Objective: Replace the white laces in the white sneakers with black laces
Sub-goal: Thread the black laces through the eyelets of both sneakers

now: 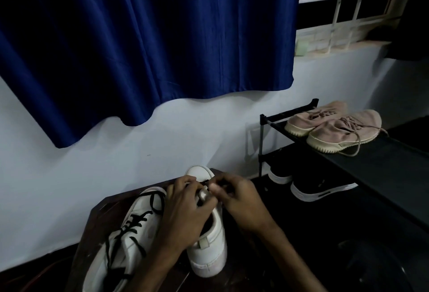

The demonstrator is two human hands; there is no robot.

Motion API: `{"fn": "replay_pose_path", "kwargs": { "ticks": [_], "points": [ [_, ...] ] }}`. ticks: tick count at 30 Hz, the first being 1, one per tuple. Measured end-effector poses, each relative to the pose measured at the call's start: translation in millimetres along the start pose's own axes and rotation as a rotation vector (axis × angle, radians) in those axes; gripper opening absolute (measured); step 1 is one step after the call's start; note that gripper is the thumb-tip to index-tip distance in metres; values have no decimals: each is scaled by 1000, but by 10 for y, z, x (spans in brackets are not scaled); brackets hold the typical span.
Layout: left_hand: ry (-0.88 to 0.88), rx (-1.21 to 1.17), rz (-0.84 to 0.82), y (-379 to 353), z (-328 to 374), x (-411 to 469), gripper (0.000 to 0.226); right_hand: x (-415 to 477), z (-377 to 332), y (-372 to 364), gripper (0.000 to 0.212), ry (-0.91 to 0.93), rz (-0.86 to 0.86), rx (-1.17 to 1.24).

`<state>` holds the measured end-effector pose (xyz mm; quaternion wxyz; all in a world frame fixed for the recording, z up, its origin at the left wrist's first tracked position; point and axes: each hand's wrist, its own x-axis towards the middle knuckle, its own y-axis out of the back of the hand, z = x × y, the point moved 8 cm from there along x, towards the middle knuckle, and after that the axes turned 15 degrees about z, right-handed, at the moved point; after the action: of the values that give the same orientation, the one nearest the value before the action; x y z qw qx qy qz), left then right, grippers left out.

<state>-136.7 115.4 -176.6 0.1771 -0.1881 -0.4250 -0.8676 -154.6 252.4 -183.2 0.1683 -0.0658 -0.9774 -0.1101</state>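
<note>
Two white sneakers stand on a dark wooden table (pixel 99 217). The left sneaker (pixel 130 238) lies tilted with a black lace (pixel 137 221) threaded through its eyelets, ends loose. The right sneaker (pixel 209 250) points away from me, heel toward me. My left hand (pixel 185 206) and my right hand (pixel 234 196) meet over its tongue and eyelets, fingers curled, pinching a black lace (pixel 205 184) between them. Most of that lace and the eyelets are hidden under my hands.
A black shoe rack (pixel 371 166) stands to the right, with a pair of pink sneakers (pixel 334 127) on top and black shoes (pixel 318 189) below. A blue curtain (pixel 144 36) hangs over the pale wall behind. A barred window (pixel 352 6) is at the upper right.
</note>
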Motion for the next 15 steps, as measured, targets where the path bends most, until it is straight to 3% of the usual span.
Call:
{"fn": "replay_pose_path", "kwargs": {
  "ticks": [4,9,12,15],
  "points": [
    [29,30,22,51,9,-18,60,16,10,20,4,55,100,-102],
    [62,67,46,77,0,-1,65,22,252,146,11,-147,-13,-52],
    [74,116,65,109,12,5,69,134,444,499,11,-124,-89,-394],
    [90,127,93,140,26,-12,68,68,582,513,12,-141,-343,-646]
  ]
}}
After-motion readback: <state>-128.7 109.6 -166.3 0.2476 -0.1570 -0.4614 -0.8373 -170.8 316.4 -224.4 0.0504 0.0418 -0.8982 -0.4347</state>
